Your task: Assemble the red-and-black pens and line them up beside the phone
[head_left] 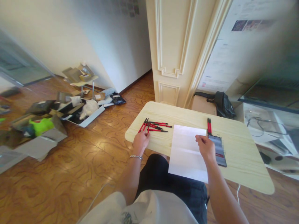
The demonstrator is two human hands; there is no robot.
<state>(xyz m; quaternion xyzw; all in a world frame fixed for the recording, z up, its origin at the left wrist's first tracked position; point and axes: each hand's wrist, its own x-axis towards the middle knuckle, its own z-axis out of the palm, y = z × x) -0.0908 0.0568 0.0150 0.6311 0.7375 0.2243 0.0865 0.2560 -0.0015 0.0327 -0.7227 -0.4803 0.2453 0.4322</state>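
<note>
My left hand (141, 142) rests at the near left of the table, its fingers closed on a red pen (142, 125) with a black end. A second red pen points up beside it, partly covered by my fingertips. Just right of that hand lies a loose pile of several red and black pens (157, 126). Over the white sheet of paper (184, 149) hovers my right hand (206, 147), thumb and fingers pinched together with nothing visible between them. Two red pens (209, 126) lie side by side beyond it, above a dark phone (218, 152) partly hidden by that hand.
The pale wooden table (243, 155) has rounded corners. Open boxes (46, 133) and wrapped parcels lie on the floor at left, near a small stool (86, 81) bearing cartons. A black bag (223, 104) sits behind the table, and a white shelf with cables (259, 124) stands right.
</note>
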